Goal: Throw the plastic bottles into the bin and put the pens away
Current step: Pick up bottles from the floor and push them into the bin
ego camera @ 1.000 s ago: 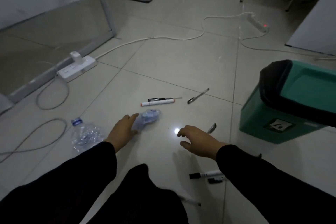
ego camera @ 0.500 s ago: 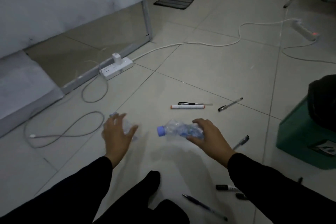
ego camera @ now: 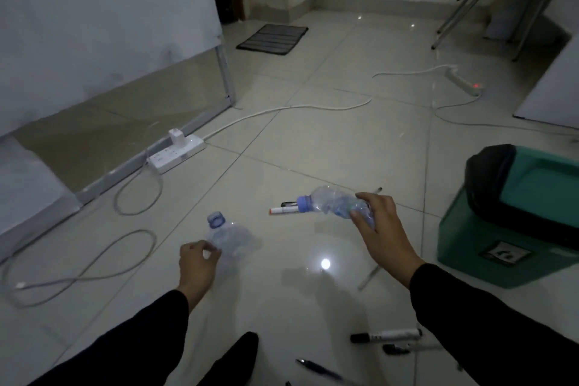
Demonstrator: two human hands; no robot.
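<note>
My right hand (ego camera: 380, 226) grips a crushed clear plastic bottle (ego camera: 332, 202) with a blue cap, held off the floor with the cap pointing left. My left hand (ego camera: 197, 263) holds a second clear bottle (ego camera: 230, 238) with a blue cap, tilted upward. The green bin (ego camera: 488, 244) with a black liner stands at the right. Pens lie on the floor: a white marker with an orange tip (ego camera: 282, 210) behind the right bottle, a black-capped marker (ego camera: 385, 335) and a dark pen (ego camera: 319, 370) near my right sleeve.
A white power strip (ego camera: 177, 152) with a charger and looping cables (ego camera: 94, 263) lies at the left by a white board. A second power strip (ego camera: 463, 81) and cord cross the floor farther back. A dark mat (ego camera: 272, 39) and chair legs (ego camera: 463, 6) are beyond.
Both hands have lifted off the floor, each with a bottle. The right hand has moved right, toward the bin; the view tilted up and the bin came back into sight.
</note>
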